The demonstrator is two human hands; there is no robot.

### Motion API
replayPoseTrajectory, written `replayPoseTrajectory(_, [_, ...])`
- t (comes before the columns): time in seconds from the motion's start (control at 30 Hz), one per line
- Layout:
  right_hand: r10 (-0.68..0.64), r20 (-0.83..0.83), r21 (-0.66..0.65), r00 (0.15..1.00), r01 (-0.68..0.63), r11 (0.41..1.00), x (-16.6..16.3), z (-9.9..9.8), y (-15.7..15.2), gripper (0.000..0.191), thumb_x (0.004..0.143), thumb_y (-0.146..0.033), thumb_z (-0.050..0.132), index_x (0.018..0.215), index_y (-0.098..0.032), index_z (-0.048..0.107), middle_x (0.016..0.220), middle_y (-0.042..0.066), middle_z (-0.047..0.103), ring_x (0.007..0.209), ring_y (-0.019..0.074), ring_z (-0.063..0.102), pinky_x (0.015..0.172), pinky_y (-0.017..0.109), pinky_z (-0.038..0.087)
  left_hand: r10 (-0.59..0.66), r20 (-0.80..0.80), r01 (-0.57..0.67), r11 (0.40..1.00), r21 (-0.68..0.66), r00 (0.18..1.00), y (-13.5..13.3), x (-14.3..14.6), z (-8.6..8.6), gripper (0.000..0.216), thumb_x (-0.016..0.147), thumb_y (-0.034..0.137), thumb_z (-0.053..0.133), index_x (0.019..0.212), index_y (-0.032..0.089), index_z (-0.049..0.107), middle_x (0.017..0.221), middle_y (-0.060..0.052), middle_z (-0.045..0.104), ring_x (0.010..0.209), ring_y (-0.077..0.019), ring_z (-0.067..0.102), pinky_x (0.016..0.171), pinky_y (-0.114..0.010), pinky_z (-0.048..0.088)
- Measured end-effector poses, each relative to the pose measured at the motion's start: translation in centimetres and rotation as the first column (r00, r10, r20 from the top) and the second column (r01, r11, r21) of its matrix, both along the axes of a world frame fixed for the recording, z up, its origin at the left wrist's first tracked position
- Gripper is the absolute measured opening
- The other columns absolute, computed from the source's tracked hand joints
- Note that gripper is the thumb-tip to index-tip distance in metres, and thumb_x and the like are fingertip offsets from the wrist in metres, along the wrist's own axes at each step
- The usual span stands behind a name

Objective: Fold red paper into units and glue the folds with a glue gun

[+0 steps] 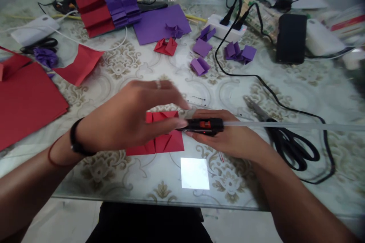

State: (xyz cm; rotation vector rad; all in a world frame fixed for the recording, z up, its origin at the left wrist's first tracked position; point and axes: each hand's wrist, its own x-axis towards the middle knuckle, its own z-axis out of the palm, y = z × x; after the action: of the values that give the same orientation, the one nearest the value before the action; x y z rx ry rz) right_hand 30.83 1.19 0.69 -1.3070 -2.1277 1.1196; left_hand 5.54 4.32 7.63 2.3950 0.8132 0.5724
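Observation:
A black hot glue gun (209, 124) lies in my right hand (228, 131), whose fingers are wrapped around it. From its rear a long translucent glue stick (273, 124) reaches toward the right edge of the view. My left hand (131, 115) hovers over a folded red paper piece (171, 142), slightly blurred, with thumb and fingers apart. The left thumb is close to the front end of the glue gun; whether they touch I cannot tell. Part of the red piece, flat on the patterned table (119, 182), is hidden beneath my left hand.
Black-handled scissors (293, 144) lie to the right beside a looping black cord (276, 97). Red sheets (25, 102) are at left. Several small purple folded pieces (202, 47) and a red one (166, 46) lie farther back, near a white power strip (226, 26) and a black phone-like slab (291, 39).

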Motion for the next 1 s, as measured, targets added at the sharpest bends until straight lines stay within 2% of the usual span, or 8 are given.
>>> replayPoseTrajectory(0.13, [0.046, 0.022, 0.025, 0.999, -0.047, 0.999, -0.1, 0.2, 0.2, 0.027, 0.092, -0.028, 0.067, 0.069, -0.024, 0.053, 0.067, -0.004, 0.053, 0.062, 0.0149, 0.052, 0.061, 0.029, 0.044, 0.062, 0.013, -0.061, 0.996, -0.07, 0.998, -1.7, -3.1, -3.3, 0.025, 0.094, 0.028, 0.076, 0.118, 0.026, 0.07, 0.124, -0.005, 0.075, 0.112, -0.0215, 0.074, 0.096, -0.033, 0.062])
replayPoseTrajectory(0.23, [0.034, 0.054, 0.029, 0.998, -0.036, 0.999, -0.1, 0.2, 0.1, 0.033, 0.092, -0.029, 0.068, 0.066, -0.024, 0.047, 0.066, -0.004, 0.049, 0.06, 0.0143, 0.049, 0.06, 0.029, 0.041, 0.124, 0.026, -0.122, 0.99, -0.07, 0.992, -2.6, -3.3, -5.1, 0.02, 0.096, 0.023, 0.073, 0.116, 0.025, 0.067, 0.123, -0.004, 0.074, 0.112, -0.0191, 0.074, 0.099, -0.032, 0.062])
replayPoseTrajectory(0.33, [0.04, 0.055, 0.038, 0.998, -0.043, 0.998, -0.2, 0.2, 0.0, 0.036, 0.093, -0.035, 0.07, 0.067, -0.024, 0.049, 0.066, -0.004, 0.05, 0.061, 0.0143, 0.049, 0.059, 0.029, 0.04, 0.154, 0.063, -0.151, 0.987, -0.056, 0.986, -3.0, -3.0, -6.3, 0.013, 0.1, 0.02, 0.067, 0.113, 0.022, 0.067, 0.118, -0.004, 0.076, 0.109, -0.0179, 0.075, 0.096, -0.03, 0.062])
replayPoseTrajectory(0.43, [0.028, 0.025, 0.059, 0.999, -0.03, 0.998, -0.3, 0.1, 0.0, 0.038, 0.094, -0.035, 0.071, 0.067, -0.024, 0.047, 0.066, -0.004, 0.049, 0.06, 0.0143, 0.048, 0.058, 0.029, 0.038, 0.168, 0.06, -0.165, 0.985, -0.059, 0.984, -3.0, -3.0, -6.8, 0.014, 0.101, 0.015, 0.062, 0.112, 0.023, 0.066, 0.115, -0.004, 0.077, 0.107, -0.017, 0.076, 0.093, -0.029, 0.063])
replayPoseTrajectory(0.6, [0.03, 0.015, 0.088, 0.999, -0.031, 0.996, -0.3, -0.1, -0.1, 0.04, 0.092, -0.029, 0.072, 0.066, -0.024, 0.042, 0.065, -0.004, 0.048, 0.06, 0.0146, 0.048, 0.057, 0.029, 0.036, 0.195, 0.036, -0.193, 0.979, -0.068, 0.98, -3.1, -3.2, -7.2, 0.016, 0.098, 0.019, 0.068, 0.114, 0.024, 0.068, 0.118, -0.004, 0.077, 0.107, -0.0185, 0.077, 0.093, -0.029, 0.063])
replayPoseTrajectory(0.67, [0.03, 0.031, 0.089, 0.999, -0.032, 0.995, -0.2, -0.2, -0.1, 0.04, 0.092, -0.024, 0.07, 0.066, -0.024, 0.04, 0.065, -0.004, 0.047, 0.062, 0.0148, 0.048, 0.058, 0.029, 0.036, 0.192, 0.039, -0.189, 0.98, -0.06, 0.981, -3.1, -3.1, -7.3, 0.017, 0.098, 0.016, 0.067, 0.113, 0.023, 0.068, 0.117, -0.004, 0.077, 0.107, -0.0178, 0.076, 0.094, -0.028, 0.063])
replayPoseTrajectory(0.77, [0.043, 0.024, 0.096, 0.999, -0.045, 0.994, -0.1, -0.5, -0.2, 0.035, 0.091, -0.02, 0.068, 0.066, -0.024, 0.042, 0.066, -0.004, 0.048, 0.063, 0.0154, 0.05, 0.06, 0.029, 0.038, 0.201, 0.052, -0.197, 0.978, -0.07, 0.978, -3.0, -3.1, -7.4, 0.018, 0.1, 0.012, 0.062, 0.112, 0.024, 0.068, 0.115, -0.003, 0.077, 0.107, -0.017, 0.076, 0.095, -0.028, 0.063])
replayPoseTrajectory(1.0, [0.071, 0.006, 0.109, 0.997, -0.071, 0.991, 0.1, -0.8, -0.2, 0.027, 0.089, -0.015, 0.066, 0.069, -0.023, 0.049, 0.067, -0.004, 0.051, 0.063, 0.0154, 0.051, 0.061, 0.029, 0.041, 0.224, 0.064, -0.217, 0.971, -0.101, 0.973, -2.8, -3.2, -7.7, 0.017, 0.103, 0.015, 0.058, 0.11, 0.025, 0.07, 0.113, -0.003, 0.078, 0.104, -0.0173, 0.076, 0.092, -0.029, 0.063])
